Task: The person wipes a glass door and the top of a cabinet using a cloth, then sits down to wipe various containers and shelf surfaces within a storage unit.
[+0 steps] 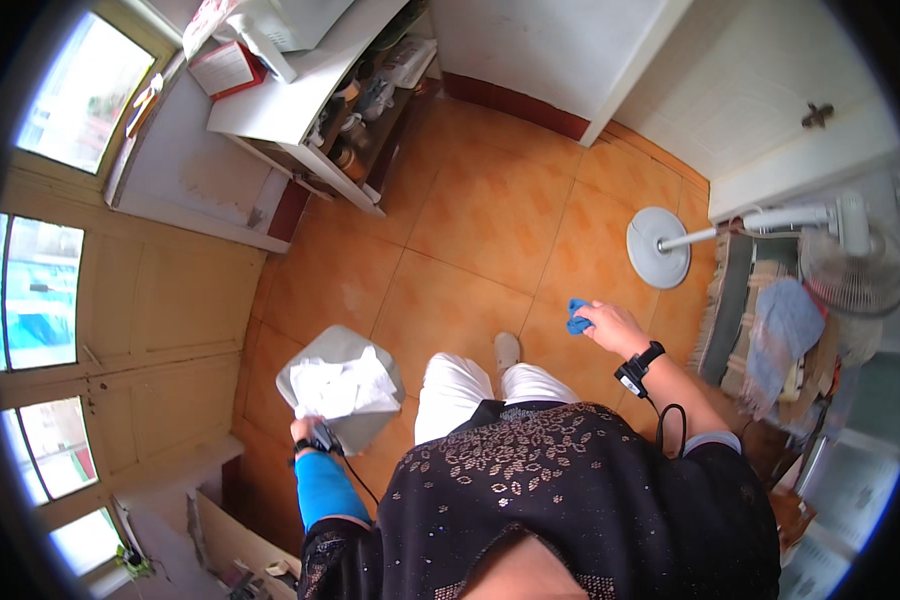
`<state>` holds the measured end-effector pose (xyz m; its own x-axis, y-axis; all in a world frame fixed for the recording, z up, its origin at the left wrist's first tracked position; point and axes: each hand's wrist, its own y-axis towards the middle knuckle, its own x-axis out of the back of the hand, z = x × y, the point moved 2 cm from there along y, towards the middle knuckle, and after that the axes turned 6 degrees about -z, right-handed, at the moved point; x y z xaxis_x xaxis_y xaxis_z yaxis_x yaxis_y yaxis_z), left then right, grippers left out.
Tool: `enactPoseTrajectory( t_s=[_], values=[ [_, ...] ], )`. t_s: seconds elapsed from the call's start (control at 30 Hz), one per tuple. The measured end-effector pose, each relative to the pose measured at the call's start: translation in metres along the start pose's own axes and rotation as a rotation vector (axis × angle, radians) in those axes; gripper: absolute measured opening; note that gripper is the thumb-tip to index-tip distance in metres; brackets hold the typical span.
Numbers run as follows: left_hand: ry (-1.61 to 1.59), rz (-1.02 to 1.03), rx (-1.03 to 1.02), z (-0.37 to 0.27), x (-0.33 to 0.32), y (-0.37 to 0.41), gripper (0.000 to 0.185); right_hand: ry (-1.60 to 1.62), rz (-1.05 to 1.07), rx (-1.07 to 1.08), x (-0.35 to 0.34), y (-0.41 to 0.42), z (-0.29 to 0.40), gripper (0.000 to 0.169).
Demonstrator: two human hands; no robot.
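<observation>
My left hand (307, 427) grips the near left side of a grey waste bin (356, 433), just below my waist on the left. Crumpled white paper (345, 386) fills the bin's mouth; some of my fingers are hidden there. Out to the right, my right hand (616, 327) is closed around a small blue cloth (577, 318), which pokes out past the fingertips. A black device with a cable is strapped to each wrist.
A white pedestal fan (658, 247) stands on the orange tiled floor (465, 255) to the right, near a cloth-covered bench (750, 330). Ahead on the left is a white shelf unit (300, 112) with jars. Wooden double doors (172, 300) line the left side; a white door (765, 97) is ahead right.
</observation>
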<state>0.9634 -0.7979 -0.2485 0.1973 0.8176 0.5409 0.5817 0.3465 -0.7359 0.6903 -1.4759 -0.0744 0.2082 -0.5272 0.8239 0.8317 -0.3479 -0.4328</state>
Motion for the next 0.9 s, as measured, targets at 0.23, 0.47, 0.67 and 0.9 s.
enactPoseTrajectory(
  t_s=[0.23, 0.47, 0.67, 0.9],
  values=[
    [0.712, -0.242, -0.316, -0.096, -0.083, 0.114, 0.034, 0.187, -0.03, 0.099, 0.067, 0.131, 0.023, 0.033],
    [-0.059, -0.058, -0.036, -0.154, -0.243, 0.128, 0.028, 0.193, -0.109, 0.156, 0.14, 0.239, 0.033, 0.037],
    [-0.129, -0.111, -0.031, -0.299, -0.364, 0.051, 0.027, 0.426, -0.098, 0.285, 0.18, 0.373, 0.052, 0.041],
    [0.033, -0.224, -0.172, -0.328, -0.478, 0.033, 0.025, 0.662, 0.151, 0.233, 0.14, 0.513, -0.001, 0.037]
  ],
)
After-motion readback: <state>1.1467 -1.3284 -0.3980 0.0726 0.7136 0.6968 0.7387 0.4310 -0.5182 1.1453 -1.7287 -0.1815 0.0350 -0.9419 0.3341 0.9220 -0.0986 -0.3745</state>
